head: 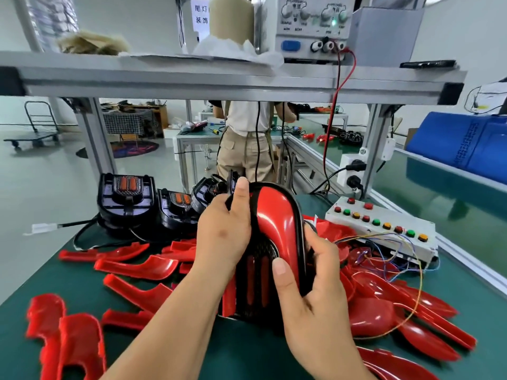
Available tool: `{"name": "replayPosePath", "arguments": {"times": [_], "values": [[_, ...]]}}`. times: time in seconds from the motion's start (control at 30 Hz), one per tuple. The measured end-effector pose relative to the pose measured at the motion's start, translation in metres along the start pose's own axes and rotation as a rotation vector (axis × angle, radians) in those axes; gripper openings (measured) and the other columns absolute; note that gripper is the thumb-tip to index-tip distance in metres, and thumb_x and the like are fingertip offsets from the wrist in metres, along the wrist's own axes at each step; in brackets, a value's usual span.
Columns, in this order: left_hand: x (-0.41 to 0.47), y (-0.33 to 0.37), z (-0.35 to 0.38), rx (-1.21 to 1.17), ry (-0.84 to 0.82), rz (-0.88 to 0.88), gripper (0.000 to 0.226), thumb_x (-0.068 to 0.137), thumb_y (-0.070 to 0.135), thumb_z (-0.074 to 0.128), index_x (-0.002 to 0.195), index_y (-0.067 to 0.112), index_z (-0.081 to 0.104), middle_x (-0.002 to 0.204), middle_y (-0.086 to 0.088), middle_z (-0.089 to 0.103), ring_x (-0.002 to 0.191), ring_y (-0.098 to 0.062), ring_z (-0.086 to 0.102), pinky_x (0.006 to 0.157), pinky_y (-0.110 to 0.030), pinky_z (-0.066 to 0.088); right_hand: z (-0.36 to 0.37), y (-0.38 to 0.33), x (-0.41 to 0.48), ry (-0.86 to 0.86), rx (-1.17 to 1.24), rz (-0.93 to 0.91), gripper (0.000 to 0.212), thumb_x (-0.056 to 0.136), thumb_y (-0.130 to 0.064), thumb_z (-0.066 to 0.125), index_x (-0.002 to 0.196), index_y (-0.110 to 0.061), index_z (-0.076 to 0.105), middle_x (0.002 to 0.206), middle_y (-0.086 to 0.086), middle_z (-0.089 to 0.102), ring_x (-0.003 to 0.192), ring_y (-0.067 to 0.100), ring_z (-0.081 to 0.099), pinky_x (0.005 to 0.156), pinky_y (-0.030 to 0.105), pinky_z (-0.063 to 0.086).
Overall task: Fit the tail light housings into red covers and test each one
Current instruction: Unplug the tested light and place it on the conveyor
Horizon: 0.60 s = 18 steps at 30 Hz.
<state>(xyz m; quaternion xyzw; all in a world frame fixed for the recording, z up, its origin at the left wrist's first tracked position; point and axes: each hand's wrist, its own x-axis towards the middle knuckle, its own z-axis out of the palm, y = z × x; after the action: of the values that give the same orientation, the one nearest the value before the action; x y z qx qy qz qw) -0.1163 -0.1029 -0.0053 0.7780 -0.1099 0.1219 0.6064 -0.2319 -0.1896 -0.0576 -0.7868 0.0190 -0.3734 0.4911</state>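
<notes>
R hand point(310, 283) fingers clamped on tail light housing point(259, 272), red cover point(277, 218) on it, L hand point(225, 231) gripping top

1. We are seeing smooth, glossy plastic with bright reflections on the red cover point(277, 218).
2. We are noting duller black plastic on the housings point(124, 200), with finely textured insets.
3. We are finding a matt green tabletop point(241, 349) and a brushed metal shelf frame point(219, 86).
</notes>
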Motion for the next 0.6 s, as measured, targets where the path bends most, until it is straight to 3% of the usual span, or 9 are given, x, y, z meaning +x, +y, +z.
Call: {"name": "replayPosePath", "arguments": {"times": [0.07,0.13,0.2,0.27,0.3,0.37,0.47,0.6], "values": [[0.001,0.005,-0.002,-0.037,0.000,-0.009,0.079,0.083,0.076,0.020,0.103,0.014,0.063,0.091,0.003,0.064,0.094,-0.020,0.060,0.083,-0.034,0.042,0.000,0.001,0.003,0.037,0.055,0.007,0.046,0.085,-0.059,0.052,0.126,-0.061,0.032,0.127,-0.044,0.044,0.122,-0.016,0.043,0.095,0.001,0.032],[0.001,0.006,-0.005,-0.105,-0.069,-0.066,0.068,0.093,0.068,0.018,0.126,0.024,0.058,0.113,0.012,0.059,0.093,0.002,0.049,0.093,-0.027,0.029,0.000,0.003,0.006,0.085,0.107,0.037,0.036,0.089,-0.054,0.056,0.121,-0.052,0.040,0.117,-0.052,0.044,0.113,-0.025,0.042,0.087,-0.005,0.030],[-0.005,-0.001,-0.006,-0.030,-0.144,-0.051,0.064,0.097,0.063,0.017,0.140,0.027,0.047,0.133,0.008,0.053,0.108,0.004,0.042,0.095,-0.023,0.022,-0.003,0.004,0.010,0.131,0.183,0.120,0.032,0.086,-0.057,0.055,0.115,-0.057,0.042,0.112,-0.040,0.055,0.108,-0.020,0.049,0.088,0.003,0.039],[-0.018,-0.010,-0.002,0.051,-0.190,-0.026,0.056,0.096,0.061,0.018,0.118,0.030,0.059,0.107,0.013,0.058,0.098,0.001,0.048,0.090,-0.023,0.027,-0.008,0.005,0.013,0.155,0.222,0.215,0.039,0.074,-0.062,0.054,0.108,-0.070,0.038,0.117,-0.022,0.057,0.110,-0.007,0.054,0.097,0.025,0.046],[-0.025,-0.010,0.000,0.077,-0.211,-0.021,0.050,0.095,0.062,0.018,0.096,0.032,0.058,0.091,0.017,0.054,0.084,0.003,0.047,0.085,-0.024,0.029,-0.010,0.004,0.014,0.156,0.226,0.237,0.039,0.072,-0.064,0.054,0.105,-0.074,0.036,0.119,-0.019,0.055,0.110,-0.005,0.054,0.098,0.030,0.046],[-0.032,-0.011,0.003,0.122,-0.198,0.023,0.052,0.091,0.065,0.015,0.072,0.029,0.048,0.075,0.015,0.053,0.071,0.003,0.047,0.074,-0.030,0.035,-0.013,0.003,0.013,0.150,0.246,0.262,0.038,0.070,-0.065,0.054,0.101,-0.078,0.036,0.120,-0.015,0.055,0.111,-0.003,0.055,0.099,0.036,0.047],[-0.032,-0.010,0.004,0.207,-0.096,0.129,0.061,0.083,0.068,0.011,0.066,0.021,0.046,0.067,0.005,0.056,0.066,-0.009,0.052,0.059,-0.025,0.037,-0.013,0.002,0.012,0.144,0.252,0.274,0.038,0.072,-0.063,0.054,0.105,-0.073,0.036,0.124,-0.014,0.054,0.120,0.006,0.052,0.106,0.045,0.042],[-0.034,-0.011,0.005,0.297,-0.047,0.182,0.069,0.076,0.072,0.002,0.069,0.019,0.046,0.067,0.004,0.055,0.066,-0.012,0.052,0.059,-0.034,0.036,-0.010,0.001,0.011,0.151,0.288,0.267,0.041,0.076,-0.056,0.054,0.113,-0.059,0.038,0.125,-0.011,0.055,0.119,0.006,0.053,0.107,0.045,0.042]]}}
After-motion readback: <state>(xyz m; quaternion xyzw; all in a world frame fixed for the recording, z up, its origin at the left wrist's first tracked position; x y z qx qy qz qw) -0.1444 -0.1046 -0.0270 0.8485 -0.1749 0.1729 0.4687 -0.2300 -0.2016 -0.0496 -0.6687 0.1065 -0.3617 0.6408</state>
